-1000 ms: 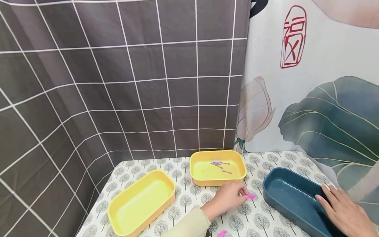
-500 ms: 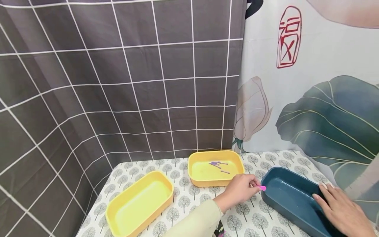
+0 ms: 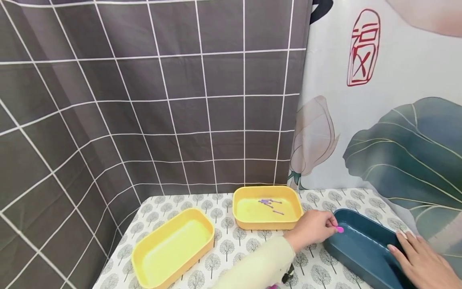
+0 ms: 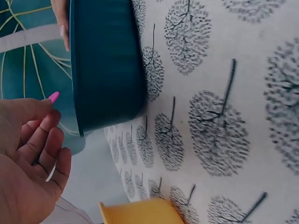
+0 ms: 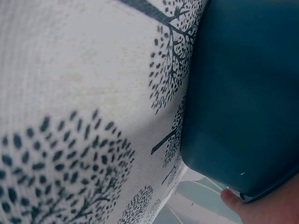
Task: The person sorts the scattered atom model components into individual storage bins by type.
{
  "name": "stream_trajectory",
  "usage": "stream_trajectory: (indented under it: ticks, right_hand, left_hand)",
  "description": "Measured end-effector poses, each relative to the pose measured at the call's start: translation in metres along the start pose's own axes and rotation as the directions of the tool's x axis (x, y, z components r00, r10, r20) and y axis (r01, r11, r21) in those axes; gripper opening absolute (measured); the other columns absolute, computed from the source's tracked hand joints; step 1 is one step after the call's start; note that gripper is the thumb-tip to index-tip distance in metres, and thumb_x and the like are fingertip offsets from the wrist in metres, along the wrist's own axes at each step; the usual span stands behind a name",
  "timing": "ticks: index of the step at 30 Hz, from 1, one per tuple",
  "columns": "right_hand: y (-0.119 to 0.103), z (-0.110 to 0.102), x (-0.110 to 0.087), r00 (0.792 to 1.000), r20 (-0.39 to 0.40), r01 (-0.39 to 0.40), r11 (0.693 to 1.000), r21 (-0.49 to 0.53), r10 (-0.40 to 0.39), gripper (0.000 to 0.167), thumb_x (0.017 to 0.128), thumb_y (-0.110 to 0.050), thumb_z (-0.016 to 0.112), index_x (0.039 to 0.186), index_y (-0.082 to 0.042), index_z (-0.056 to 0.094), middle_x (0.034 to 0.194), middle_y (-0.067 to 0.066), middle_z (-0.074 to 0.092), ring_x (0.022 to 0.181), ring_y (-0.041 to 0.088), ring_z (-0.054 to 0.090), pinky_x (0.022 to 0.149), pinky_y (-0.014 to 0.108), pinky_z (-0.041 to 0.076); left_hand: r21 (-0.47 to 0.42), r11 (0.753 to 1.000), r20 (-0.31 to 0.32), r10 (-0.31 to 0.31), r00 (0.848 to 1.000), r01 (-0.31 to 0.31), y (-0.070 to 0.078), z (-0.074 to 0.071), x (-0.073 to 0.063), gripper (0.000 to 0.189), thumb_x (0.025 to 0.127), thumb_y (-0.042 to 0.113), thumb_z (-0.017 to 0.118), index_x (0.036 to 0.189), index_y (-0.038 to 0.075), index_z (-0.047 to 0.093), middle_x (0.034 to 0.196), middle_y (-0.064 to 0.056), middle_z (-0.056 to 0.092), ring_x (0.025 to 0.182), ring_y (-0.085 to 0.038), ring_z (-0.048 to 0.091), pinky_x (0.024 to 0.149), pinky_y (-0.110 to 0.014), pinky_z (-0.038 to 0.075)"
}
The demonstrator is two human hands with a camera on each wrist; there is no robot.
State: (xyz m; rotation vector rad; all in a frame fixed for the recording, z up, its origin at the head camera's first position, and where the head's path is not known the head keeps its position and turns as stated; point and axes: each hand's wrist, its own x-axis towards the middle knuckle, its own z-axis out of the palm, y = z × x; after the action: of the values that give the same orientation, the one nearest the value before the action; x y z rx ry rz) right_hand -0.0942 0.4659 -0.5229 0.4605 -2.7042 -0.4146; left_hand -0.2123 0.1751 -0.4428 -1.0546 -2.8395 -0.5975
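Note:
My left hand (image 3: 315, 226) pinches a small bright pink piece (image 3: 339, 229) with a rounded flat end between thumb and forefinger. It reaches over the near-left end of the dark blue bin (image 3: 335, 253). In the left wrist view the pink tip (image 4: 54, 97) pokes out past the thumb, level with the bin's rim, and the other fingers are loosely curled. My right hand (image 3: 422, 257) rests on the bin's right rim with fingers fairly straight and the thumb toward the inside. The right wrist view shows only its edge (image 5: 266, 205) beside the blue wall (image 5: 243, 93).
A yellow bin (image 3: 268, 225) with several thin purple sticks (image 3: 268, 202) stands at the back. Another yellow bin (image 3: 173, 249) stands at the left. A bit of pink (image 3: 273, 286) shows at the bottom edge. Tree-patterned cloth (image 3: 226, 257) covers the table; curtains hang behind.
My left hand has moved right with the pink piece, from in front of the back yellow bin to over the blue bin. The right hand stays on the blue bin.

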Motion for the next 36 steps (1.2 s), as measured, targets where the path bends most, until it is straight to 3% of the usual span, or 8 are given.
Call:
stream_trajectory:
  ticks: [1,3,5,14,18,24,29,36]
  right_hand:
    - [0.002,0.002,-0.004,0.995,-0.067,0.067,0.995,-0.075,-0.072,0.135,0.074,-0.069,0.070,0.160,-0.016,-0.020,0.163,0.030,-0.018,0.142,0.021,-0.041,0.117,0.044,-0.027]
    - [0.005,0.002,-0.006,0.981,-0.138,0.123,0.988,-0.089,-0.134,0.142,0.066,-0.089,0.059,0.160,-0.018,-0.019,0.161,0.012,-0.035,0.145,0.023,-0.037,0.120,0.048,-0.023]
    - [0.005,-0.001,-0.005,0.973,-0.170,0.149,0.987,-0.066,-0.159,0.143,0.062,-0.098,0.048,0.162,-0.018,-0.016,0.163,0.010,-0.033,0.148,0.024,-0.033,0.122,0.050,-0.019]
    - [0.002,-0.001,-0.003,0.973,-0.158,0.162,0.985,-0.059,-0.169,0.138,0.067,-0.092,0.052,0.162,-0.017,-0.013,0.162,0.007,-0.033,0.148,0.024,-0.033,0.122,0.049,-0.019]
    - [0.001,0.000,0.002,0.964,-0.188,0.178,0.982,-0.061,-0.187,0.133,0.070,-0.090,0.051,0.163,-0.017,-0.010,0.163,0.005,-0.031,0.149,0.022,-0.031,0.123,0.045,-0.019]
    - [0.003,-0.002,0.009,0.938,-0.272,0.216,0.976,-0.032,-0.216,0.135,0.067,-0.095,0.049,0.164,-0.015,0.000,0.167,0.012,-0.022,0.154,0.028,-0.020,0.125,0.049,-0.011]
    - [0.004,-0.004,0.010,0.963,-0.201,0.173,0.983,-0.057,-0.181,0.137,0.066,-0.096,0.048,0.163,-0.019,-0.011,0.164,0.010,-0.029,0.151,0.026,-0.029,0.122,0.046,-0.019]
    - [0.010,-0.006,0.008,0.966,-0.184,0.169,0.982,-0.088,-0.183,0.130,0.073,-0.089,0.050,0.163,-0.018,-0.012,0.163,0.009,-0.032,0.150,0.026,-0.030,0.123,0.045,-0.018]
  left_hand:
    - [0.013,1.000,0.006,-0.007,1.000,0.007,0.005,0.001,0.002,0.005,0.092,0.037,0.074,0.092,0.037,0.069,0.073,0.029,0.053,0.069,0.010,0.045,0.063,-0.007,0.034]
    - [0.029,0.999,0.010,-0.023,1.000,0.022,0.012,0.003,0.005,0.006,0.091,0.039,0.074,0.091,0.039,0.069,0.072,0.030,0.053,0.068,0.010,0.045,0.062,-0.008,0.034]
    - [0.045,0.998,0.007,-0.033,0.999,0.033,0.020,0.004,0.008,0.007,0.091,0.040,0.074,0.089,0.040,0.068,0.071,0.030,0.053,0.068,0.010,0.045,0.062,-0.009,0.033]
    - [0.094,0.994,0.003,-0.063,0.998,0.063,0.037,0.009,0.022,0.009,0.091,0.040,0.074,0.088,0.044,0.067,0.067,0.029,0.051,0.070,0.007,0.045,0.060,-0.012,0.033]
    - [0.056,0.995,-0.005,-0.080,0.997,0.081,0.036,0.010,0.026,0.007,0.091,0.044,0.073,0.095,0.043,0.068,0.073,0.033,0.056,0.070,0.010,0.047,0.060,-0.011,0.034]
    - [0.024,0.993,-0.017,-0.111,0.994,0.112,0.026,0.006,0.027,0.013,0.093,0.047,0.071,0.105,0.043,0.067,0.086,0.036,0.061,0.081,0.014,0.053,0.066,-0.008,0.038]
    - [0.029,0.996,-0.025,-0.078,0.997,0.078,0.017,0.002,0.020,0.013,0.092,0.042,0.073,0.104,0.043,0.068,0.090,0.036,0.062,0.086,0.013,0.053,0.071,-0.008,0.039]
    - [0.039,0.999,0.014,0.025,1.000,-0.025,0.010,-0.008,0.004,0.018,0.093,0.044,0.072,0.110,0.042,0.068,0.097,0.034,0.062,0.091,0.013,0.053,0.074,-0.007,0.040]
